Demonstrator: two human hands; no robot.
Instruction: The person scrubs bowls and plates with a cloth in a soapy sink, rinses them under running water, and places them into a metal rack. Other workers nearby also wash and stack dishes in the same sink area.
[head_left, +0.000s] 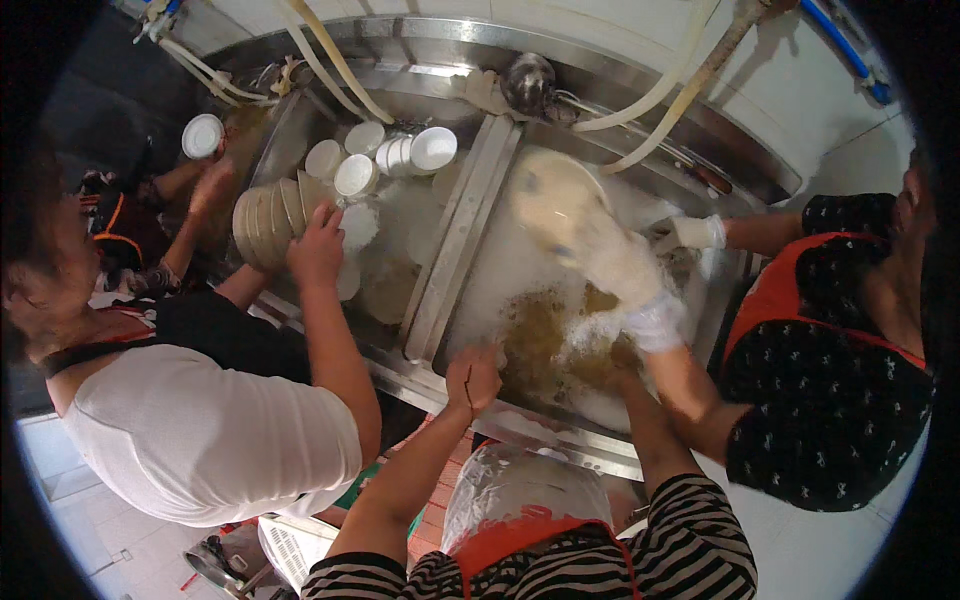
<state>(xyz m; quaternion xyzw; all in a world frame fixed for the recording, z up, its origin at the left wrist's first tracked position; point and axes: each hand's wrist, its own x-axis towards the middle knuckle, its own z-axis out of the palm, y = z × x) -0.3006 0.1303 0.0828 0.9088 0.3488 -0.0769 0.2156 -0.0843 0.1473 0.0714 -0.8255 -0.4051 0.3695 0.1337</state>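
Note:
Before me is a steel sink basin (480, 300) of cloudy, foamy water. My left hand (475, 375), a dark cord around its wrist, is over the near left part of this basin; its fingertips are blurred and whether they hold anything is unclear. My right hand (624, 360) reaches into the murky water at the right, mostly hidden by foam and a co-worker's arm. Above it, the co-worker's gloved hand (622, 262) is on a large pale plate or bowl (559, 199), blurred by motion.
A co-worker at the left holds a stack of bowls (270, 221) over the neighbouring basin, where white bowls (356, 174) lie in water. A steel divider (465, 240) separates the basins. Hoses (660, 142) hang at the back near a metal scourer (527, 82). Another person holds a white bowl (202, 136).

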